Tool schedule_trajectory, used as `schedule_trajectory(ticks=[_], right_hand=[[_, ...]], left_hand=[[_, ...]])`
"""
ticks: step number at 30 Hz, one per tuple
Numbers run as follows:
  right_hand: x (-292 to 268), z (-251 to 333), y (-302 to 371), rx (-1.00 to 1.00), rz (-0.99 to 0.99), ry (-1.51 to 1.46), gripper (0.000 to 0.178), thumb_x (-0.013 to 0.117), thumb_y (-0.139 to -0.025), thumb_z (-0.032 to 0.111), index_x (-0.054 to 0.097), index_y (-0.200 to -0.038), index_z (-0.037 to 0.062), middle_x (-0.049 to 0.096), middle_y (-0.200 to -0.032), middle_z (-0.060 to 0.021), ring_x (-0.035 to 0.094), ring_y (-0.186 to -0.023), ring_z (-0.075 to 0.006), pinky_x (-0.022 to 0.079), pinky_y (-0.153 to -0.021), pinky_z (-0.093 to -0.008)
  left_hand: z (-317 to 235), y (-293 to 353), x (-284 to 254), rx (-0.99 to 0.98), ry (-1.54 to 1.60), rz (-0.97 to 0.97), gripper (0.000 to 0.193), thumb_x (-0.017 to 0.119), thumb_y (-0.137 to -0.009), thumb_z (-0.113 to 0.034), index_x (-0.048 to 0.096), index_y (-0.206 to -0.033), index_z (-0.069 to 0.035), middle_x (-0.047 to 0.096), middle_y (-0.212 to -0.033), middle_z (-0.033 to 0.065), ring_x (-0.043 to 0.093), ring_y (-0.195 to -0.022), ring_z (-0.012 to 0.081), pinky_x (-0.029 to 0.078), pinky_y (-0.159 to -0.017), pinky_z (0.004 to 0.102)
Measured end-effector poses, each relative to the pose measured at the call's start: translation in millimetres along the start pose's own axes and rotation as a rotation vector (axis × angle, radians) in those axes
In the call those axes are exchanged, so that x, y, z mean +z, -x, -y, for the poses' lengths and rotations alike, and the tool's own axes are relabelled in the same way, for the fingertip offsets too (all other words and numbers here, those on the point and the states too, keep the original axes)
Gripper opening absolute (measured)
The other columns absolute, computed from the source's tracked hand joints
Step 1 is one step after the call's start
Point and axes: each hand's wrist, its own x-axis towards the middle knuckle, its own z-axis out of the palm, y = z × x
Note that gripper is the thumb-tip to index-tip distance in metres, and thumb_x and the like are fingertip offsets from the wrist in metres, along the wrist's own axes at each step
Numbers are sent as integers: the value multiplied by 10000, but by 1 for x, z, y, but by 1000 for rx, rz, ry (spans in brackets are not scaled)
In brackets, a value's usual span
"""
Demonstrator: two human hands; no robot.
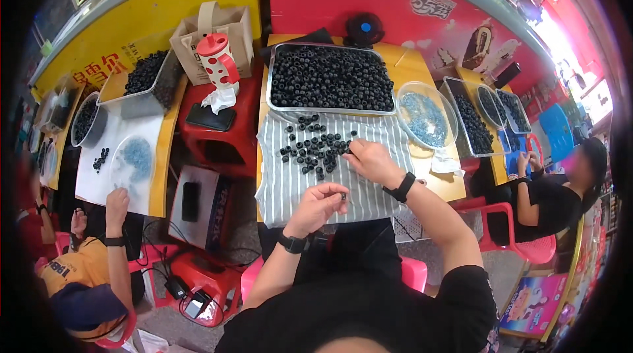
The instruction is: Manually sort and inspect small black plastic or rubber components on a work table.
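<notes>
My left hand [318, 208] is closed near the front edge of a grey-and-white striped cloth [280, 185], pinching a small black round piece [343, 196] between thumb and fingertips. Farther off and to the right, my right hand [373, 162] has its fingers pressed together at the edge of a loose pile of black round pieces [308, 152]; what it pinches is hidden. Behind the pile stands a clear rectangular tub [335, 113] heaped with the same black pieces, some showing holes. To its right sits a round clear tub [455, 130] with small bluish transparent pieces.
A red stool [241, 139] left of my table bears a phone [211, 117], a spotted tumbler [217, 63] and a paper bag [237, 27]. Co-workers sit left [92, 274] and right [560, 188] at tables with similar tubs. A black round device [364, 29] stands behind.
</notes>
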Motion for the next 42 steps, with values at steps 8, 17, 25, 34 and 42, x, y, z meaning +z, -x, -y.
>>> schedule_trajectory(ticks=[8,17,25,34,42], right_hand=[[-2,-18,1,66,-200,-345,133,656,-819,169,656,-871,47,609,-831,-136,601,-780,-319,484,-674,-378],[-13,-25,55,366,-247,-500,83,634,-772,37,654,-834,-14,635,-699,-124,596,-625,-189,463,-595,-305],[-23,-2,93,338,-111,-274,111,678,-733,49,644,-809,-25,622,-645,-79,580,-592,-146,464,-568,-294],[0,23,97,376,-147,-89,170,691,-690,156,653,-769,11,630,-690,-168,619,-662,-323,480,-622,-413],[15,18,99,376,-224,-93,126,652,-726,129,626,-771,15,635,-730,-186,616,-724,-387,485,-669,-466]], left_hand=[[0,0,0,23,-39,-17,212,571,-929,-64,592,-1111,44,646,-899,100,628,-757,171,507,-698,281],[4,-4,-5,50,5,8,199,558,-939,-72,594,-1103,35,648,-901,98,629,-759,174,509,-691,276],[4,-8,-10,77,20,62,190,546,-949,-83,611,-1094,21,645,-920,94,630,-775,175,504,-703,280],[2,-6,-11,74,68,70,187,569,-939,-84,615,-1084,24,661,-909,97,639,-755,172,518,-697,287],[4,-7,-9,32,28,63,200,553,-943,-67,600,-1104,40,640,-934,97,617,-798,166,494,-719,288]])
